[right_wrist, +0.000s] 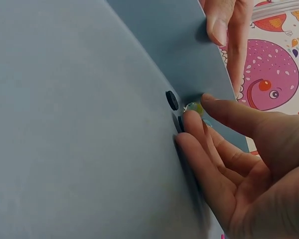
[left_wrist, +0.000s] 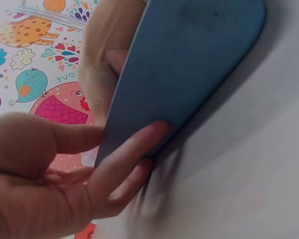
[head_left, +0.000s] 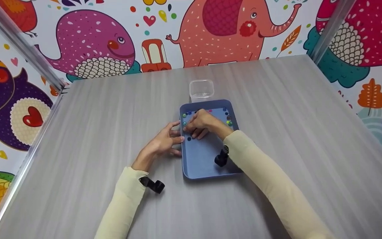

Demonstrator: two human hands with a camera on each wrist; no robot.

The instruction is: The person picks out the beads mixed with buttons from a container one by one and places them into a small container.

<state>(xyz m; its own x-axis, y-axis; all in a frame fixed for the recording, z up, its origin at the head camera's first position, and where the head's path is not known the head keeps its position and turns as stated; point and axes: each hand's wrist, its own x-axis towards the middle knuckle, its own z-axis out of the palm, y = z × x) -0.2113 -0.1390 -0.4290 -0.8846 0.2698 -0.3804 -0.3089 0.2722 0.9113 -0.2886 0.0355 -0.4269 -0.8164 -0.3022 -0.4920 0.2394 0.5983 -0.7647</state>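
The left hand (head_left: 162, 142) stands at the blue tray's (head_left: 207, 162) left wall, its forearm reaching up from the near left. Its fingers (left_wrist: 132, 147) are spread and fairly straight against the outside of the tray, while the thumb goes over the rim, so that the wall is lightly held between them.

The right hand (head_left: 200, 121) is inside the tray, at the left wall; its forearm slants in from the near right, across the tray's right wall, with the wrist bent and the hand turned down. Thumb and fingertips are drawn nearly together and pinch a yellow-green bead (right_wrist: 194, 107) low beside the tray's left wall; the other fingers lie half bent along the floor. A dark disc (right_wrist: 172, 100) is just beside these fingertips, nearer the tray's near end. More coloured beads (head_left: 228, 122) lie along the tray's right and far walls.

A clear container (head_left: 201, 89) stands on the worktop (head_left: 111, 116) just beyond the tray's far edge. A black wrist camera (head_left: 221, 159) on the right sleeve (head_left: 267, 169) hangs over the tray.
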